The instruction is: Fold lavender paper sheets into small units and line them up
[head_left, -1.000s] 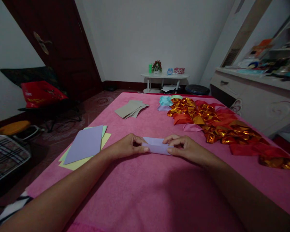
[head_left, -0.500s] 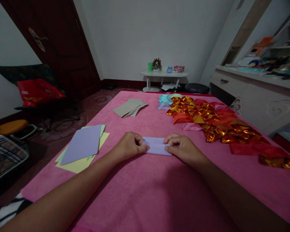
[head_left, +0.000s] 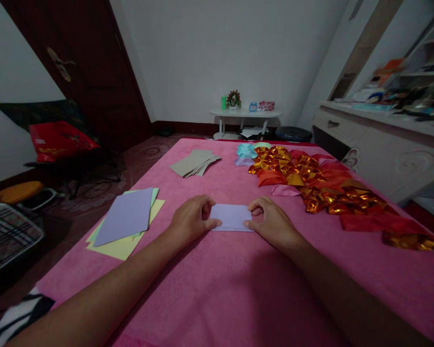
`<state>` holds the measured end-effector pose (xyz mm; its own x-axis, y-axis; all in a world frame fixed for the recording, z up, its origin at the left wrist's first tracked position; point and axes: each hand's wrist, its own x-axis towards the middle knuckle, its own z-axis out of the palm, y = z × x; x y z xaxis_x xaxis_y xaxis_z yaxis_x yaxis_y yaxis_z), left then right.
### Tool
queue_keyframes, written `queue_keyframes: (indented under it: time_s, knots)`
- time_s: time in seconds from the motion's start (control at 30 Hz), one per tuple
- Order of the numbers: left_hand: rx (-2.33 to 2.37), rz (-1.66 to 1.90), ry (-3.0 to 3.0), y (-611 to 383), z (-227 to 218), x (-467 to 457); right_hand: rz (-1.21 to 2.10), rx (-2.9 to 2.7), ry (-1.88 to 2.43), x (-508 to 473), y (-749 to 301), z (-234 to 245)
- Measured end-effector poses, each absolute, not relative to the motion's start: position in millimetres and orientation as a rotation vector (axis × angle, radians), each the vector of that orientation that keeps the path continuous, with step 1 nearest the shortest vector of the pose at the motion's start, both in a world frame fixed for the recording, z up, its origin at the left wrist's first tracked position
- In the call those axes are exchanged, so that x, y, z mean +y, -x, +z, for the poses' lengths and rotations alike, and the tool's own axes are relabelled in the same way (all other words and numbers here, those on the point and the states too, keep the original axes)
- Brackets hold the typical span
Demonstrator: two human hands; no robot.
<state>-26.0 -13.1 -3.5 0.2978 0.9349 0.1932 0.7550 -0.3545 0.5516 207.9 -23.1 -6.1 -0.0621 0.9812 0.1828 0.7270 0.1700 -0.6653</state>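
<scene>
A folded sheet of purple paper [head_left: 232, 218] lies as a flat rectangle on the pink tablecloth [head_left: 217, 289]. My left hand [head_left: 194, 214] grips its left end, thumb on top and the other fingers curled. At the right end, my right hand [head_left: 273, 222] pinches the paper with thumb and bent fingers. To the left rests a pile of coloured sheets, a purple sheet [head_left: 126, 217] uppermost and a yellow sheet [head_left: 117, 248] showing beneath. Folded gold foil pieces [head_left: 316, 198] and red paper pieces [head_left: 271, 177] are spread over the right side.
Grey-brown sheets [head_left: 194, 163] lie fanned near the table's far left. Blue folded pieces [head_left: 246, 150] sit at the back. Beyond the table are a small white stand [head_left: 246, 113], a chair holding a red bag [head_left: 61, 140], and a cluttered white cabinet [head_left: 379, 130] on the right.
My hands have shifted slightly on the purple paper. It now lies straighter, with more of its top face showing between the fingers. The camera view has moved a little.
</scene>
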Motion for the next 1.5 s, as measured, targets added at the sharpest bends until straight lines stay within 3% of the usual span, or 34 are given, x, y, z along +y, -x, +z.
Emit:
queue_keyframes:
  time_s: [0.83,1.17,1.5]
  knots:
    - [1.237,0.900,-2.274,23,-15,-7,0.792,-1.828,1.502,-21,-209,-13]
    - [1.061,1.118,-1.524,17,-8,-12,1.047,-1.503,1.182,-31,-195,-2]
    - [1.051,1.259,-1.105,6,-1,-21,0.965,-1.281,1.002,-30,-195,-2]
